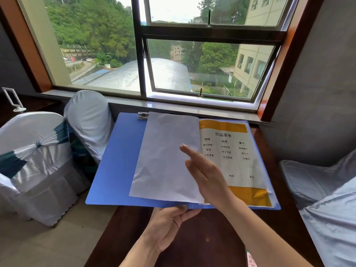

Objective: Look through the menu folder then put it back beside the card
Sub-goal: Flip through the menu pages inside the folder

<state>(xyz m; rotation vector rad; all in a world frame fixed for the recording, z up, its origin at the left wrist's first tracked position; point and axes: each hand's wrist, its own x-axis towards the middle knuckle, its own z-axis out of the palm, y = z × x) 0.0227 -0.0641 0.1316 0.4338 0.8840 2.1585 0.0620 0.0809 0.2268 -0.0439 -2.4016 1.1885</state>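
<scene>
Dark table (202, 237) by window (173, 54) under open menu folder (115, 160).

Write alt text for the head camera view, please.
A person's left hand holds an open blue menu folder at its bottom edge, while the right hand turns a white page, showing a drinks menu.

A large window (192, 54) with dark frames fills the far wall, showing wooded hillside, a curved grey roof and a pale building outside. A grey stone sill (173, 106) runs beneath it. To the left stand two chairs in white covers (38, 160), the nearer one tied with a silver and teal sash (38, 145). Another covered chair (323, 199) sits at the right. A dark wooden table (202, 237) lies in the foreground
</scene>
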